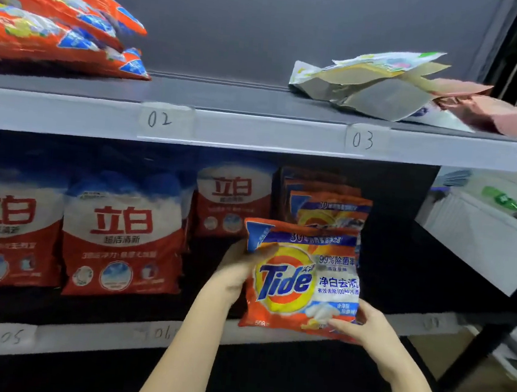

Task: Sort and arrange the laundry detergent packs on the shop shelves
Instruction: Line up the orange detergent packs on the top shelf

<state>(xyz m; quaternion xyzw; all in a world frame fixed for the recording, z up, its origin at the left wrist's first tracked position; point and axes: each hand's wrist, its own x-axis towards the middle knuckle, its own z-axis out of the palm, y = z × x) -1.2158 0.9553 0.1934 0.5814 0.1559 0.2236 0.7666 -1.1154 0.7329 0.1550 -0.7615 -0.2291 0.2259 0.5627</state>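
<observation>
Both my hands grip the Tide pack (pixel 301 279): left hand (pixel 237 269) at its upper edge, right hand (pixel 361 324) at the lower corner, near the lower shelf (pixel 409 324) front. I'd stand it upright, flush against the Tide row (pixel 329 202) behind.

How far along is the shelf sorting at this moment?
Done: red-and-white packs stand in a row on the lower shelf. In hand: left hand and right hand hold a Tide pack before the Tide row. Left: orange packs and loose pouches lie heaped on top.
</observation>
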